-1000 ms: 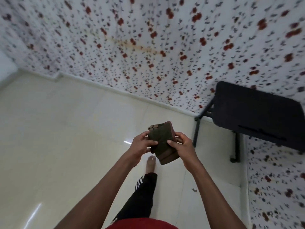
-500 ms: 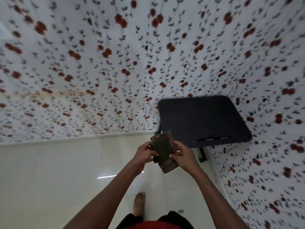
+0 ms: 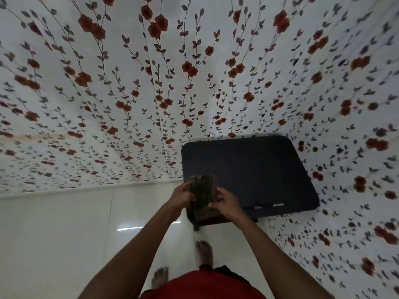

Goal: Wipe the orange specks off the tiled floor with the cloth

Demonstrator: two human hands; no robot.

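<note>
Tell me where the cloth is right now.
In the head view the folded dark cloth is held up between the left hand and right hand, centre frame, before the black table.

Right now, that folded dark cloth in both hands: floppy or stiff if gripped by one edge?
Likely floppy: the cloth is folded into a thick pad and its lower part sags below the left hand and right hand. Probably light, since fingertips alone carry it. A one-edge grip would likely let it unfold.

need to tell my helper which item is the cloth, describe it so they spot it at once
Find the black table against the flowered wall. Before its near left corner, left hand and right hand hold the cloth, a dark olive-brown folded wad.
</note>
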